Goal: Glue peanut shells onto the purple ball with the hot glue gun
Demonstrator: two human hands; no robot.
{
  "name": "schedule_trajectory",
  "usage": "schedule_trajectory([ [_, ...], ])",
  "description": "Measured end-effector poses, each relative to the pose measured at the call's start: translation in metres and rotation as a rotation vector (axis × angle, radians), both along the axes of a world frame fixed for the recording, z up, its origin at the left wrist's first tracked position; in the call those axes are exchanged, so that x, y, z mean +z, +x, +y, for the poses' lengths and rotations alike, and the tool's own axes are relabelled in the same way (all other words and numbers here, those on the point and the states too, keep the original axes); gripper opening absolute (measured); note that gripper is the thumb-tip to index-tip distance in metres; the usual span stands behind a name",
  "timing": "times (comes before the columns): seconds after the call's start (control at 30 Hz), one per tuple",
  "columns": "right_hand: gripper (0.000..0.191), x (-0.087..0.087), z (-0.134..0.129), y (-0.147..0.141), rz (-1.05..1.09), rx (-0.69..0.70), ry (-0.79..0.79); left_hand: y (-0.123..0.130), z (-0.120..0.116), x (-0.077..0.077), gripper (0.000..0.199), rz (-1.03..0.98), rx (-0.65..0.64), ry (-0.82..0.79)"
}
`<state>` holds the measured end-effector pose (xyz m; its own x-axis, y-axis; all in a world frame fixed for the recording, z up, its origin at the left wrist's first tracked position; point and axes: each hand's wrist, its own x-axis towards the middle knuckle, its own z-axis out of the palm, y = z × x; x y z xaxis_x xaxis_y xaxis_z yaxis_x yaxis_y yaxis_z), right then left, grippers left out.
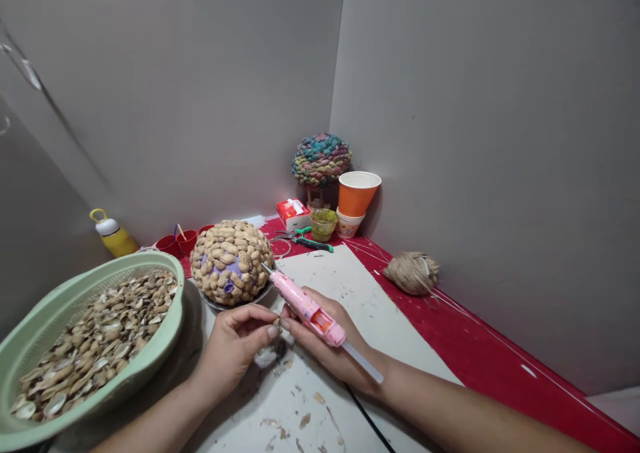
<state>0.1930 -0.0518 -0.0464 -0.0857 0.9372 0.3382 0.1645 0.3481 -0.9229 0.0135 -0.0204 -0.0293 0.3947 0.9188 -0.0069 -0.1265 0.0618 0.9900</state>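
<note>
A pink hot glue gun [303, 301] rests in my right hand [325, 333], a clear glue stick [363, 362] poking out of its back end. Its nozzle points at a ball [233, 246] covered in peanut shells, with purple balloon showing through gaps. My left hand [237, 340] pinches a small peanut shell piece [278, 322] between thumb and fingertips. The right fingertips meet that piece from the other side. The ball sits in a metal bowl [265, 293], just beyond both hands.
At left stands a green colander [173, 306] holding peanut shells. Behind are a yellow bottle [117, 236], red cups [187, 241], pliers [313, 243], a tissue pack [293, 213], an orange paper cup [357, 196] and a colourful shell-covered ball [321, 160]. Twine [413, 272] lies right. Shell bits litter the board [400, 333].
</note>
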Motion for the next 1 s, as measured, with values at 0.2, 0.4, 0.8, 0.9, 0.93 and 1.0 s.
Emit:
schedule_trajectory([
  [0.2,0.019,0.014,-0.006,-0.001,0.073,0.010,-0.077,0.001,-0.004,0.001,0.020,-0.067,0.009,-0.092],
  [0.4,0.029,0.019,-0.007,-0.005,0.276,0.152,-0.278,0.000,-0.008,0.008,0.020,-0.183,-0.071,-0.220],
  [0.8,0.027,0.011,-0.002,-0.006,0.549,0.361,-0.362,-0.003,-0.009,0.009,0.014,-0.267,-0.206,-0.328],
  [0.9,0.029,0.012,-0.001,-0.005,0.513,0.322,-0.357,-0.002,-0.010,0.010,0.015,-0.243,-0.178,-0.292],
  [0.93,0.030,0.013,-0.001,-0.005,0.483,0.308,-0.349,-0.002,-0.010,0.011,0.015,-0.232,-0.163,-0.276],
  [1.0,0.030,0.015,-0.002,-0.004,0.410,0.274,-0.317,-0.001,-0.009,0.012,0.015,-0.212,-0.129,-0.247],
])
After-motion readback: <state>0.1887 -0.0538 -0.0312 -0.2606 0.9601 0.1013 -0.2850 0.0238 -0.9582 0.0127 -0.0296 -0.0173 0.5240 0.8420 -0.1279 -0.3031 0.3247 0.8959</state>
